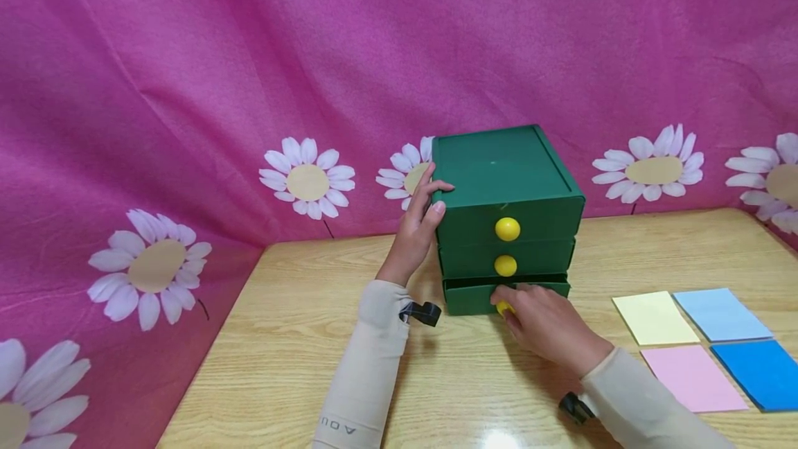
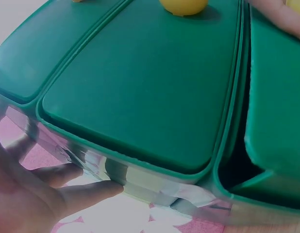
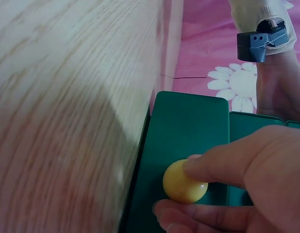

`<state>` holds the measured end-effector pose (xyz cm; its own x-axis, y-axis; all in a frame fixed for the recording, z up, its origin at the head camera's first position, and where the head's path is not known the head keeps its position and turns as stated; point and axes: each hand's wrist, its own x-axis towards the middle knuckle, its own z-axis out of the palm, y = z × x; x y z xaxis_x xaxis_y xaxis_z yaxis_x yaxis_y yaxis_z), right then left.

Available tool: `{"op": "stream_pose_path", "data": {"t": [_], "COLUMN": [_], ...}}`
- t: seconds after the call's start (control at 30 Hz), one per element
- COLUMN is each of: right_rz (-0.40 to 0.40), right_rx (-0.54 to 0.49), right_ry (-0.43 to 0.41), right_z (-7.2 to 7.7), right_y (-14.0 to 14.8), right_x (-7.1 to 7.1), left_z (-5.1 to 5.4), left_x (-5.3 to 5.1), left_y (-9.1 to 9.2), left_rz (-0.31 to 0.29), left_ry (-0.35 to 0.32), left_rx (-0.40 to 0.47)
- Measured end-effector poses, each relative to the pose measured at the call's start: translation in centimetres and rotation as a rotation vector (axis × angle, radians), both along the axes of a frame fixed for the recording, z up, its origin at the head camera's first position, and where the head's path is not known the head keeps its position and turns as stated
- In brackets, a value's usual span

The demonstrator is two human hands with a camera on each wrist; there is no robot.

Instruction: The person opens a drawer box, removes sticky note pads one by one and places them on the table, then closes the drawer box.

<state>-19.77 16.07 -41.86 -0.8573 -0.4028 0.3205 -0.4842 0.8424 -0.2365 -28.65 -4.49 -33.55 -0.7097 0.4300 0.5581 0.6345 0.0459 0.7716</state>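
A green chest of drawers (image 1: 505, 165) with three drawers and round yellow knobs stands on the wooden table. Its bottom drawer (image 1: 470, 300) is pulled out a little, and a dark gap shows above its front. My right hand (image 1: 548, 324) pinches the yellow knob (image 3: 181, 182) of that drawer between thumb and fingers. Against the left side of the chest rests my left hand (image 1: 414, 234), with its fingers spread and one fingertip over the top edge. In the left wrist view, the left fingers (image 2: 91, 194) touch the side wall. The upper two drawers are closed.
To the right on the table lie four-cornered paper pads: pale yellow (image 1: 657, 319), light blue (image 1: 723, 314), pink (image 1: 693, 377) and dark blue (image 1: 760, 373). A pink cloth (image 1: 374, 54) with white flowers hangs right behind the chest.
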Motion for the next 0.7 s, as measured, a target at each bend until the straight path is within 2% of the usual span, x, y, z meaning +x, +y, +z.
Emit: {"op": "stream_pose_path", "data": {"t": [0.17,0.43,0.7], "right_rz": [-0.011,-0.023,-0.023], "right_rx": [0.002,-0.006,-0.032], "right_ry": [0.017,0.063,0.095], "right_z": [-0.3,-0.6,-1.3], "right_y": [0.0,0.0,-0.1], "right_x": [-0.1,-0.2,-0.4], "left_z": [-0.3,-2.6,-2.8], "left_x": [-0.4,-3.0,-2.9], "left_y": [0.0,0.4,0.4], "left_rz": [-0.005,0.015,0.011], "left_ry": [0.006,0.015,0.018], "left_rx": [0.005,0.025,0.029]}}
